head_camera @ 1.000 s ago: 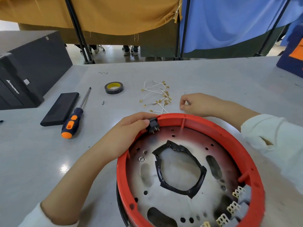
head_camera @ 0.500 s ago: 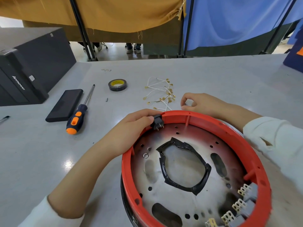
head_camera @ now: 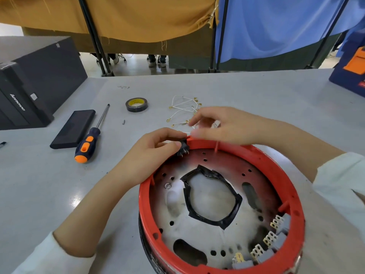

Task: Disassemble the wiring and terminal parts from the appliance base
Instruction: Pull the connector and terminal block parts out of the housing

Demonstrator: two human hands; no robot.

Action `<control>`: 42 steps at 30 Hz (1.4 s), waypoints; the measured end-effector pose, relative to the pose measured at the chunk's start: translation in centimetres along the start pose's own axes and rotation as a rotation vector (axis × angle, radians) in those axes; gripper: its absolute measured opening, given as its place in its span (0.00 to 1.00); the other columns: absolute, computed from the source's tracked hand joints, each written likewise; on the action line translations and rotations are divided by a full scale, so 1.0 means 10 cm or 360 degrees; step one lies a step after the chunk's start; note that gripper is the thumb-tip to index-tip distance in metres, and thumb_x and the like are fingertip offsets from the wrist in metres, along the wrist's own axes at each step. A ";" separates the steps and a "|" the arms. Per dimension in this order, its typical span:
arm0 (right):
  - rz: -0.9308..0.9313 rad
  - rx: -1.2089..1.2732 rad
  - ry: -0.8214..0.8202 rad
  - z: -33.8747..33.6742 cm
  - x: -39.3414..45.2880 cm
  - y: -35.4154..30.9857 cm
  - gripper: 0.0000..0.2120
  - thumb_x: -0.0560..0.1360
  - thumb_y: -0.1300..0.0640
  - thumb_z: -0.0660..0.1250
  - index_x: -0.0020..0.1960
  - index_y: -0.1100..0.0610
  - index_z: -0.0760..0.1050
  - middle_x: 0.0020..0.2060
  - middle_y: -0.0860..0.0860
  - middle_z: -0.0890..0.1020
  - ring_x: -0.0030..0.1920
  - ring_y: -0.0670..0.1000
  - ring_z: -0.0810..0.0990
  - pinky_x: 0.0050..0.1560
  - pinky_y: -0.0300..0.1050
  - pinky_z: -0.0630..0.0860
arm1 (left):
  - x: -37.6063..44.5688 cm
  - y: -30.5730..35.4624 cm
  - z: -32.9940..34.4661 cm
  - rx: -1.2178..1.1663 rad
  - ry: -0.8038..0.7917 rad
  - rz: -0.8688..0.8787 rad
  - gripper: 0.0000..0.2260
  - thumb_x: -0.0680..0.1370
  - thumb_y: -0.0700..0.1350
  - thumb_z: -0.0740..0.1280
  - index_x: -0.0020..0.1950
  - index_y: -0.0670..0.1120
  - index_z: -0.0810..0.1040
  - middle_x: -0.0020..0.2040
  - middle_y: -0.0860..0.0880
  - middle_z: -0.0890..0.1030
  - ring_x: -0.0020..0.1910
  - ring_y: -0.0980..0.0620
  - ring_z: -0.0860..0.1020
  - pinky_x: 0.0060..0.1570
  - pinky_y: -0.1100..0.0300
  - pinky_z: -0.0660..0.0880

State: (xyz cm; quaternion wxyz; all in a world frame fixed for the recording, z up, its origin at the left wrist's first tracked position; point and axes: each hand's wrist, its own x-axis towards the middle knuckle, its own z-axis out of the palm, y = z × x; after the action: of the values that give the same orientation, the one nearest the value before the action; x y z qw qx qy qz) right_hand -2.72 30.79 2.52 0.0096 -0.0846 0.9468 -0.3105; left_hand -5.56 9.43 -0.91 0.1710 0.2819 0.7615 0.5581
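My left hand pinches a small black switch seated in the far rim of the red base, which sits at the bench's near edge; my right hand, blurred, hovers just beyond the rim with fingers loosely bent, apparently holding nothing. The risk, as I judge it: prying the switch out at an angle could bend its metal pins or crack the rim, and the unbraced base could slide. My left wrist lies on the bench, thumb and fingers closed over the switch. Freed wires lie past the base, a screwdriver to the left.
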 end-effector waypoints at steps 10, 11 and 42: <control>0.0116 -0.0576 -0.0522 0.13 -0.15 -0.25 0.34 0.71 0.39 0.68 0.71 0.49 0.59 0.64 0.48 0.65 0.63 0.48 0.65 0.60 0.42 0.65 | 0.13 0.04 -0.07 0.0411 -0.0208 -0.0079 0.16 0.69 0.47 0.76 0.53 0.54 0.75 0.51 0.58 0.81 0.52 0.59 0.79 0.55 0.63 0.73; 0.0124 -0.0600 -0.0488 0.15 -0.14 -0.26 0.33 0.71 0.38 0.67 0.69 0.51 0.60 0.63 0.49 0.66 0.62 0.48 0.66 0.58 0.43 0.66 | 0.14 0.07 -0.07 0.0516 -0.0217 -0.0074 0.17 0.68 0.48 0.77 0.52 0.55 0.74 0.52 0.59 0.80 0.51 0.59 0.79 0.54 0.64 0.73; -0.0176 -0.0484 0.0129 0.36 -0.06 -0.15 0.18 0.70 0.45 0.70 0.48 0.51 0.63 0.43 0.47 0.75 0.44 0.50 0.73 0.42 0.48 0.70 | 0.27 0.08 0.05 0.1280 0.0124 0.0300 0.11 0.72 0.42 0.72 0.45 0.53 0.71 0.37 0.61 0.70 0.43 0.54 0.70 0.36 0.62 0.60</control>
State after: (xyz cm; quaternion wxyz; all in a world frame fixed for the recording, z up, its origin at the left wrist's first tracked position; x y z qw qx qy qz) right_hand -1.68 27.59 0.46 -0.0586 -0.1244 0.9764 -0.1667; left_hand -7.21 11.63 -0.20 -0.0336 0.3735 0.8956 0.2395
